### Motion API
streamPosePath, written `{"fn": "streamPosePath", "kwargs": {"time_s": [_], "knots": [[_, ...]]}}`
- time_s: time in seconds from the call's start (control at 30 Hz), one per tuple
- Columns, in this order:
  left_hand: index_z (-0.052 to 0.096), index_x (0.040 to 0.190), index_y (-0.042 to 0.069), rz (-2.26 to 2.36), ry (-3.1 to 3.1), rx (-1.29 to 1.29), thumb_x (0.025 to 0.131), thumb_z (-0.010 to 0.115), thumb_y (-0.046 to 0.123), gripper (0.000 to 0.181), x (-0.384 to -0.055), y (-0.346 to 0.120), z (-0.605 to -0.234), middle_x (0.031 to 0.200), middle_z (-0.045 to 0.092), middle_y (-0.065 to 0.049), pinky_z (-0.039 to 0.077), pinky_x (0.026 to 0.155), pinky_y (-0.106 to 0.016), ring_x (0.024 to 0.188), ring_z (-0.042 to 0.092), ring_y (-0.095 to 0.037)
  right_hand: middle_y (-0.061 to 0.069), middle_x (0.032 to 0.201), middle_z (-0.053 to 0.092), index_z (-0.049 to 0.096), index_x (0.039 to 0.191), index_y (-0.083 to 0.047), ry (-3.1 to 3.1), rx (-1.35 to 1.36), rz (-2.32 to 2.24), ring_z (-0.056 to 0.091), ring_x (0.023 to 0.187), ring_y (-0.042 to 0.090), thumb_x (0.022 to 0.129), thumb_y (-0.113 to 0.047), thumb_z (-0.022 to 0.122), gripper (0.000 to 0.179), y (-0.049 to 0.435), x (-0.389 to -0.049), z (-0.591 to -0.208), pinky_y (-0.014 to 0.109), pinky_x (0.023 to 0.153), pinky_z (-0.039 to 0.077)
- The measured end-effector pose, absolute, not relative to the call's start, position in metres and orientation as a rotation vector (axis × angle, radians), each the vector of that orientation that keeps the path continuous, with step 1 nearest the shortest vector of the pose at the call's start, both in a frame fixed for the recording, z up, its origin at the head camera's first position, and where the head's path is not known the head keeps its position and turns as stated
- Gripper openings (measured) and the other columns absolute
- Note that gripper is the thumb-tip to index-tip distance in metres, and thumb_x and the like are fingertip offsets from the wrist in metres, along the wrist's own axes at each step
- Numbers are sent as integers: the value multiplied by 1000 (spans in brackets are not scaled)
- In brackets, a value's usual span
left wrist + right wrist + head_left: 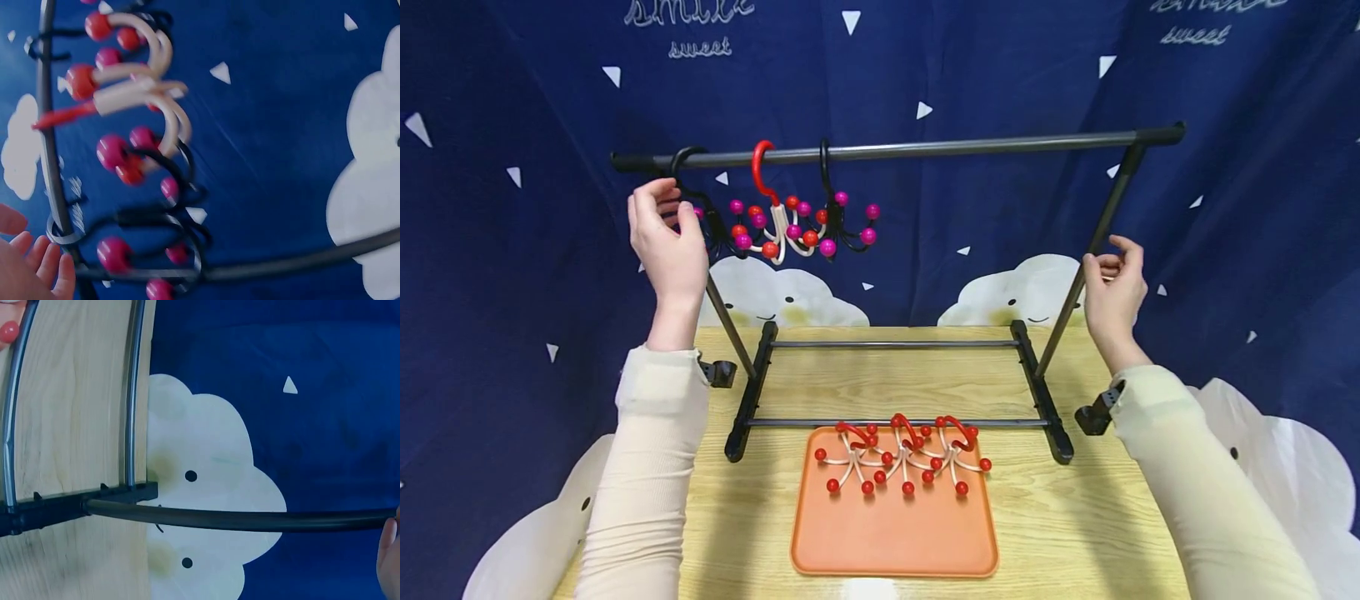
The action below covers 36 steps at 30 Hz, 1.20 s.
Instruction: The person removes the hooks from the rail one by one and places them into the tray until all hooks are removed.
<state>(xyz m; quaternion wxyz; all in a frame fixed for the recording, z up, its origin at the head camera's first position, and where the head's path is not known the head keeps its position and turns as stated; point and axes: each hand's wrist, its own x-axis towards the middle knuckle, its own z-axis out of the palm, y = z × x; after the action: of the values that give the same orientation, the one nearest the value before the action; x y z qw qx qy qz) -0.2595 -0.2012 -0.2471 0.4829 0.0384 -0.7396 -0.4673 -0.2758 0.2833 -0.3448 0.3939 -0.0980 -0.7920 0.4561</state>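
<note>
My left hand (668,242) is raised at the rack's upper left end, beside the hook of a black hanger (713,225) with magenta balls. In the left wrist view its fingers (47,262) lie next to that hook, not curled round it. A white hanger with a red hook and red balls (778,225), and another black hanger (835,221), hang further right on the top rail (925,150). On the right, my right hand (1116,292) holds the rack's slanted post (1111,204) between thumb and fingers; only its edge shows in the right wrist view.
On the wooden table (880,379), an orange tray (887,542) carries several white hangers (906,454) with red hooks and balls. The rack's black feet (748,417) and lower bars (895,343) stand behind it. A blue curtain (917,75) closes the back.
</note>
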Motion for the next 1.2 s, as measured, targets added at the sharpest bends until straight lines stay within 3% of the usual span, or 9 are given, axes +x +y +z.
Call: {"fn": "streamPosePath", "kwargs": {"time_s": [0.23,0.37,0.63,0.97,1.2], "knots": [[55,109,-2,-1271,-1832,-62,87,51,1,23,-235,-151,-227,105,57,-13,42,80,-16,94,56,-17,-2,108,44,42,131,-21,-2068,-231,1139,45,84,-3,87,-25,59,47,287,-286,-337,16,77,42],[54,111,-1,-1316,-1868,-144,87,53,4,24,-234,-131,-226,105,57,-14,44,80,-18,95,57,-17,5,117,45,39,132,-28,-2068,-232,1177,47,96,7,89,-23,57,48,286,-292,-330,25,85,43],[54,112,3,-1340,-1943,-296,86,58,10,27,-258,-108,-237,105,57,-10,48,77,-20,91,59,-13,5,118,48,37,132,-34,-2089,-239,1172,48,101,14,94,-15,46,43,292,-298,-329,26,90,39],[54,113,4,-1337,-2026,-266,84,65,18,34,-278,-92,-230,104,59,-10,48,76,-21,90,61,-16,12,117,43,30,135,-25,-2097,-189,1112,46,102,20,94,-11,42,45,292,-300,-334,26,89,37],[61,102,2,-1303,-2031,-189,85,62,13,20,-288,-88,-229,96,65,-10,45,77,-24,85,62,-17,15,119,42,27,137,-22,-2125,-194,1093,45,104,23,95,-10,40,46,292,-299,-334,27,90,36]]}}
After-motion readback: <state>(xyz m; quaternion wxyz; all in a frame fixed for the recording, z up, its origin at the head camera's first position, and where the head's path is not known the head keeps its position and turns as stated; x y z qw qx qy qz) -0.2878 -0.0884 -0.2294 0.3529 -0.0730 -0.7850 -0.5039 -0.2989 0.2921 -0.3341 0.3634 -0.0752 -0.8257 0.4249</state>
